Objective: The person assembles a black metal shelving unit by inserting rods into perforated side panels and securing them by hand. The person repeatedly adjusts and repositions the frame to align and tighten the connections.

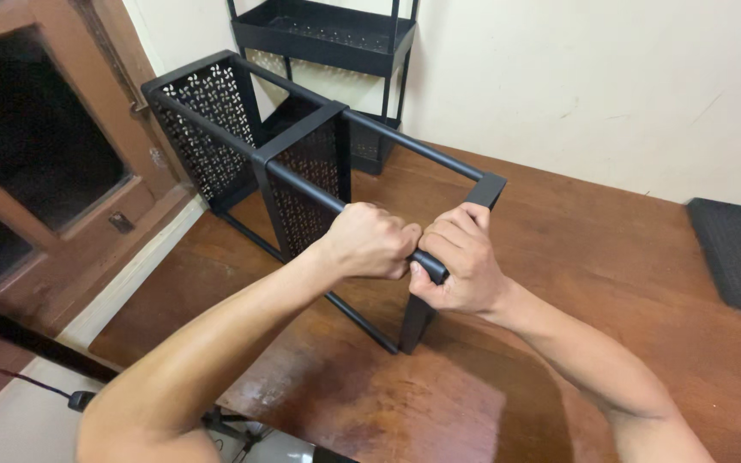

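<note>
Rack [302, 163] of black metal, lying on its side on the wooden table [611, 283], has its near corner post caught between both fists. From the head camera, the likeliest trouble is the thin rail [336, 201] twisting or the frame tipping sideways, since only narrow legs touch the wood and both hands press at one end. Left hand [369, 242] is clenched tight around the rail, knuckles up. Right hand [463, 261] is clenched too, wrapped around the rail's end at the corner, touching the left. A second black shelf [328, 34] stands against the wall behind.
</note>
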